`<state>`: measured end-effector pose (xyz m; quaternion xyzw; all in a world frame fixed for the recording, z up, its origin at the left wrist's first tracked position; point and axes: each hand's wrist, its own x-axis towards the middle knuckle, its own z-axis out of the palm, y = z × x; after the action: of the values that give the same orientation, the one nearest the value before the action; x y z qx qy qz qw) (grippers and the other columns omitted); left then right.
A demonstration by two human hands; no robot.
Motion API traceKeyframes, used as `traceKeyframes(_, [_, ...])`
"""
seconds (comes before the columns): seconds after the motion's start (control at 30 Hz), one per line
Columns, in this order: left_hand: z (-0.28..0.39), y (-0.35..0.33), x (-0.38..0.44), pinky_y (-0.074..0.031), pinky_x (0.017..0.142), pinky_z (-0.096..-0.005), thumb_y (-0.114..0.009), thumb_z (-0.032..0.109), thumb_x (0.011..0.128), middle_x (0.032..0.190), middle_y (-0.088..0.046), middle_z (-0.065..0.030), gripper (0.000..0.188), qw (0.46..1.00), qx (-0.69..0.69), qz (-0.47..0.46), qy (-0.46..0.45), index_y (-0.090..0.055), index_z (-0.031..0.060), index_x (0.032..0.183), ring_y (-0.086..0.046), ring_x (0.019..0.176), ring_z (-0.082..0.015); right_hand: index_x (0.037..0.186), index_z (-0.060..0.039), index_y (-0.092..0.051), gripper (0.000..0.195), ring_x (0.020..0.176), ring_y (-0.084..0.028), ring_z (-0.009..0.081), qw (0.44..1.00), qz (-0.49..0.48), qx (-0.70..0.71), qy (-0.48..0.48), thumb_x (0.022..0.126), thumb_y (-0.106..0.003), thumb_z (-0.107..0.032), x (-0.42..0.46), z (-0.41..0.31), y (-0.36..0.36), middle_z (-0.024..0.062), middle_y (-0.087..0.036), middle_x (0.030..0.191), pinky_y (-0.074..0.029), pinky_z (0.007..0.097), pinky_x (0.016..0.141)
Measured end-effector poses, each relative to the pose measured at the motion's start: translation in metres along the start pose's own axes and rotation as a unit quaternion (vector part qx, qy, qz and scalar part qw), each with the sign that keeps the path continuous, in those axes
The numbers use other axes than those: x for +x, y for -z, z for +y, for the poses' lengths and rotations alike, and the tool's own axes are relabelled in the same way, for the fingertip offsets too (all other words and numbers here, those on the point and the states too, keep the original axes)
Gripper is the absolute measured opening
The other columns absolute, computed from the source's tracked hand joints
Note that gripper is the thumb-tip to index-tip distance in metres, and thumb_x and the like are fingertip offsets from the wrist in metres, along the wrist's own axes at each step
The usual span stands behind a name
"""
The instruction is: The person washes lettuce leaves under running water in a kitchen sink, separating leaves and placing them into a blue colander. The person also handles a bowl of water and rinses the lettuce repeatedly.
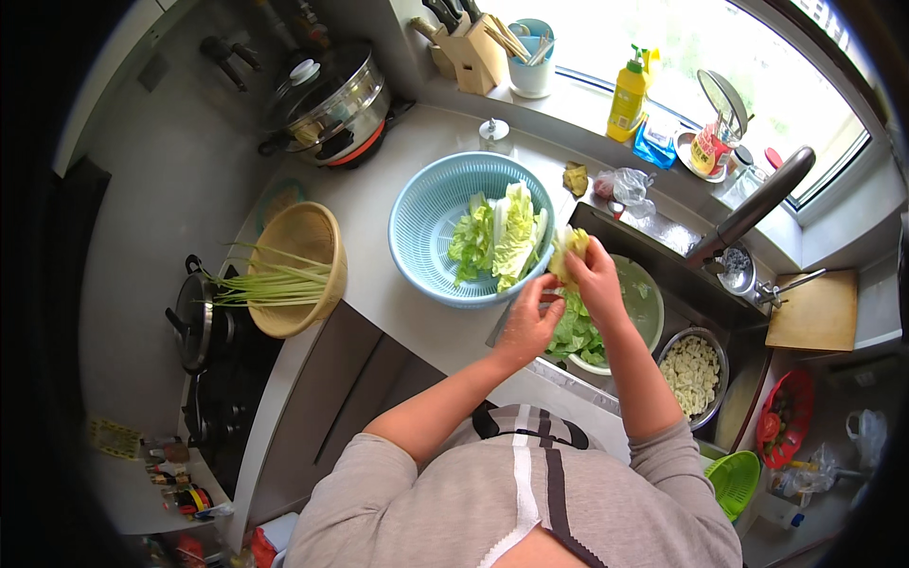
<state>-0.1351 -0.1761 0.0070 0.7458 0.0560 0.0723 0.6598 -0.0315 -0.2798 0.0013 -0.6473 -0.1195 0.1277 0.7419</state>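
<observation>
My right hand (600, 284) holds a pale yellow-green cabbage leaf (568, 248) at the right rim of a light blue plastic colander (433, 192). Just below the leaf is my left hand (529, 323), its fingers curled; whether they touch the leaf is unclear. Several long cabbage leaves (515, 241) lie in the right half of the colander. Under my hands, a pale green basin (650, 305) stands in the sink with water and green leaves (579, 330) in it. My right forearm and hand hide part of this basin.
Right of the basin, a metal bowl (690, 373) holds cut white pieces, perhaps cauliflower. The faucet (753, 202) arches over the sink. Left, a tan basket (334, 284) of long green stalks (284, 280) overhangs the counter edge by the stove. A steamer pot (341, 92) stands behind.
</observation>
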Motion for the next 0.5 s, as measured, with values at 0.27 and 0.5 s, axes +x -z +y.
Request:
traceKeyframes(0.27, [0.012,0.069,0.002,-0.051,0.084,-0.0282,-0.054,0.007,0.092,0.117,-0.052,-0.0118,0.033,0.995,0.000,0.097,-0.024,-0.045,-0.0024,0.122,-0.059,0.096,-0.0164,0.121,0.0071,-0.050,0.046,0.066,-0.065,0.0262,0.961,0.027,-0.260,0.088,0.085,-0.063,-0.018,0.016,-0.013,-0.051,0.0264,-0.063,0.081,-0.048,0.0362,0.062])
traceKeyframes(0.5, [0.000,0.042,-0.005,-0.051,0.081,-0.0280,-0.050,0.007,0.094,0.105,-0.060,-0.0102,0.020,1.000,-0.014,0.000,0.013,-0.054,-0.0025,0.111,-0.063,0.090,-0.0162,0.115,-0.0007,-0.060,0.030,0.069,-0.058,0.0126,0.975,0.038,-0.189,0.109,0.085,-0.059,-0.007,0.004,-0.002,-0.029,0.0145,-0.061,0.119,-0.048,0.0264,0.067])
